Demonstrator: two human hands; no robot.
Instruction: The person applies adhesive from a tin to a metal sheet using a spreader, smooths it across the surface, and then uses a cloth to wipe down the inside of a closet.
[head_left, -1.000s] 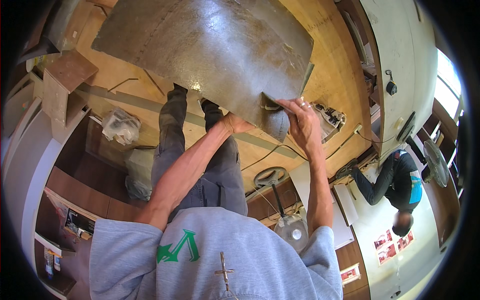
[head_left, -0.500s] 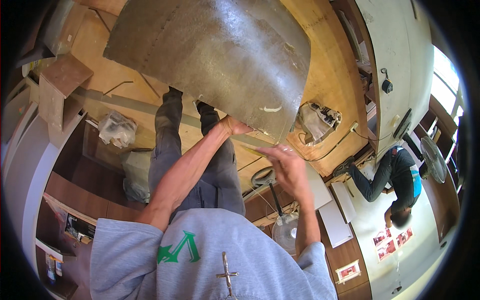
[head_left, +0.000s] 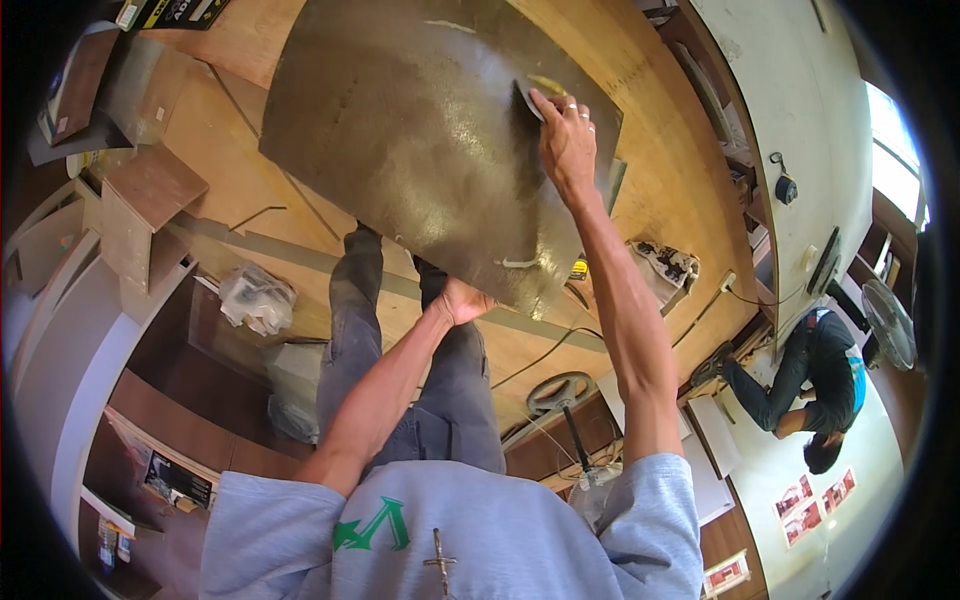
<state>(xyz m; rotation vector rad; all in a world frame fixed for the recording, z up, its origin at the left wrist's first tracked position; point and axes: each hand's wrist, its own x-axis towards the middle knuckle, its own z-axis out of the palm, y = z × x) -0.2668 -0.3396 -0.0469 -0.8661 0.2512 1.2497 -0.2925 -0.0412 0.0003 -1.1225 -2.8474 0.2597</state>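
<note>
A large dark brown sheet with a wet, glossy film over it is held up in front of me, above the wooden floor. My left hand grips its near edge, with the fingers tucked underneath out of sight. My right hand reaches over the right part of the sheet, closed on a thin grey scraper whose blade rests against the surface. Beside the blade lies a yellowish smear. A pale curved streak marks the sheet close to my left hand.
A crumpled plastic bag lies left of my legs. To the right are a patterned cloth, a cable, a tape measure and a fan. Another person crouches at the far right. A brown box-like piece stands at left.
My right hand has moved forward with the scraper, from beside the sheet's near corner onto its far right area. My left hand keeps its hold on the near edge. The view has shifted.
</note>
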